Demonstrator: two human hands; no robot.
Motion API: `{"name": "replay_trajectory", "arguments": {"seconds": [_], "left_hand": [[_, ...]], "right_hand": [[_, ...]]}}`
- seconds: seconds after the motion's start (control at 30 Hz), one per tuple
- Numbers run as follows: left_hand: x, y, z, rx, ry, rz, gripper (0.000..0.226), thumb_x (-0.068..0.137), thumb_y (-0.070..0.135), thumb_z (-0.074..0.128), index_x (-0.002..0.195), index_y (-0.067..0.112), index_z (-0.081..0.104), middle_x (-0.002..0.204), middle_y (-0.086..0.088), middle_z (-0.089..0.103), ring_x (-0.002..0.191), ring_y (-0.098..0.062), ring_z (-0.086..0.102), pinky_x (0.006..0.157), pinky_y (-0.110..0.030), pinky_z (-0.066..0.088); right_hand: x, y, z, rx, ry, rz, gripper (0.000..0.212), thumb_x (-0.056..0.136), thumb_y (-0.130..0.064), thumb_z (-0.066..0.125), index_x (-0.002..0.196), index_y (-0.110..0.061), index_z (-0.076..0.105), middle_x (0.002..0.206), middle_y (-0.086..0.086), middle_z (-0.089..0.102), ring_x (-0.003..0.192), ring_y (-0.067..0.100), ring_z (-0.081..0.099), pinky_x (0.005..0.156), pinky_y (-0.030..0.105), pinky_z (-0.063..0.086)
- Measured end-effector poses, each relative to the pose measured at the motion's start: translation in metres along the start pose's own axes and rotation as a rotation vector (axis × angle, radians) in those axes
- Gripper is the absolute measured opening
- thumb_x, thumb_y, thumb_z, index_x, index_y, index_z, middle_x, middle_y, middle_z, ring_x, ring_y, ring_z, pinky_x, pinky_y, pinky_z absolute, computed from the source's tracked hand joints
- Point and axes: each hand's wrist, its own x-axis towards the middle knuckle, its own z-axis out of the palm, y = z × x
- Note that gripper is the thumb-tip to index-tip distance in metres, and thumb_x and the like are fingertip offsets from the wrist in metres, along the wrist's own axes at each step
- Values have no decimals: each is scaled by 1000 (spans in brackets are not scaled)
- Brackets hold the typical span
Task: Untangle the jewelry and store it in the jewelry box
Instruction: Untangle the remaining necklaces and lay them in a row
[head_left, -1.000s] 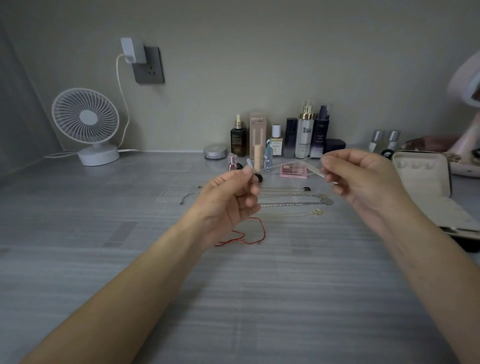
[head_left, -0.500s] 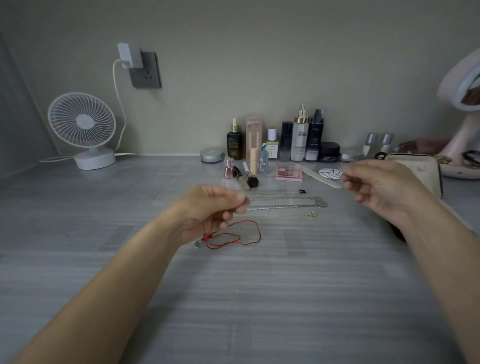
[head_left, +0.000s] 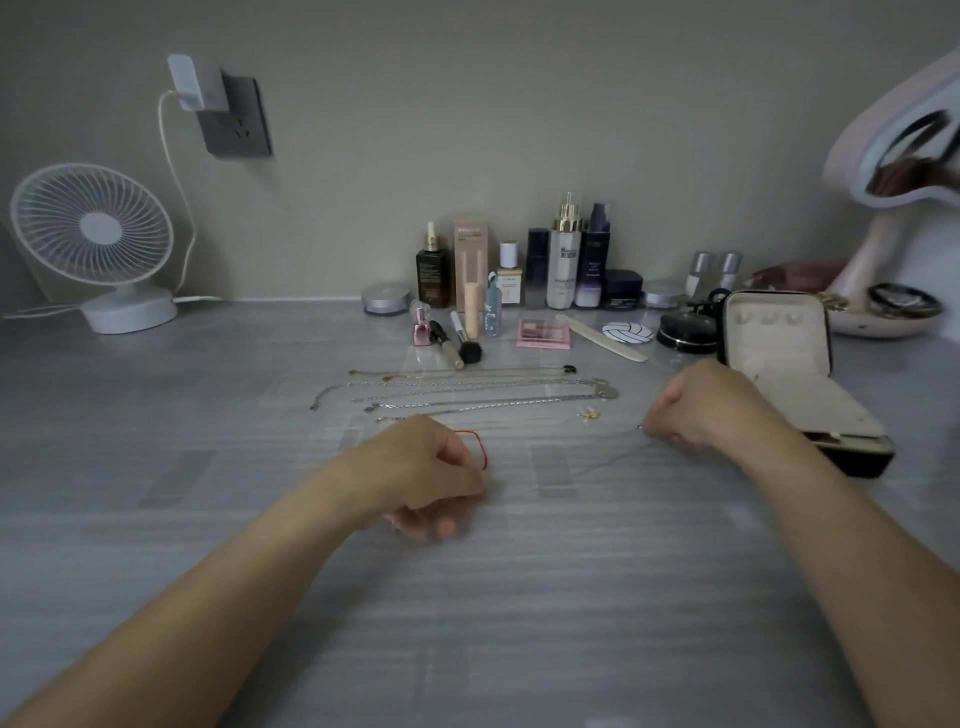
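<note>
My left hand (head_left: 415, 478) rests low on the grey table, its fingers pinched on one end of a thin pale chain (head_left: 597, 460). The other end is pinched in my right hand (head_left: 701, 405), just in front of the open jewelry box (head_left: 810, 332). The chain runs faintly between the two hands, close to the tabletop. A red cord (head_left: 480, 447) lies partly hidden behind my left hand. Several straightened necklaces (head_left: 467, 401) lie in rows beyond both hands. A small gold charm (head_left: 589, 414) sits at their right end.
Cosmetic bottles (head_left: 563, 260) line the back wall, with a pink palette (head_left: 543, 333), a nail file (head_left: 602, 338) and a makeup brush (head_left: 465, 340) in front of them. A white fan (head_left: 93, 239) stands at the back left. A pink mirror (head_left: 883, 171) stands at the far right.
Both hands have dropped from mid-air down to the tabletop and spread further apart, still pinching the thin chain. The view has tilted, showing the jewelry box's inside.
</note>
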Motion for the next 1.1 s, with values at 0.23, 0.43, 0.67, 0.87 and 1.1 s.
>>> {"name": "replay_trajectory", "arguments": {"seconds": [0.23,0.43,0.67,0.87,1.1], "left_hand": [[2,-2,-7,101,98,33,8,84,19,63,80,11,65,76,-9,66,44,-7,59,35,-15,38],[3,-6,-12,192,99,7,6,84,14,60,87,13,64,85,-13,70,52,-9,61,37,-18,44],[-6,-10,-45,164,201,16,5,83,17,64,84,14,68,79,-6,73,69,-12,69,40,-18,46],[0,-23,-57,377,331,0,4,77,20,69,81,21,67,72,5,60,47,-10,49,39,-15,35],[7,-30,-56,478,296,-60,16,80,27,65,85,12,69,72,1,58,56,-11,48,49,-20,38]], "right_hand": [[2,3,3,-78,107,44,28,65,-24,72,91,-14,71,96,12,68,86,30,61,78,33,53],[2,5,5,-83,120,37,32,66,-27,73,96,-14,70,99,13,67,90,31,60,79,34,51],[-10,-5,3,-69,157,-163,23,77,-28,68,94,-13,71,102,9,69,97,31,59,84,40,51],[-25,-22,12,-87,172,-339,20,79,-37,65,91,-22,72,91,1,65,93,26,60,80,37,50],[-29,-28,19,-59,193,-416,14,81,-37,63,84,-25,71,72,-9,55,76,18,53,68,29,45]]}}
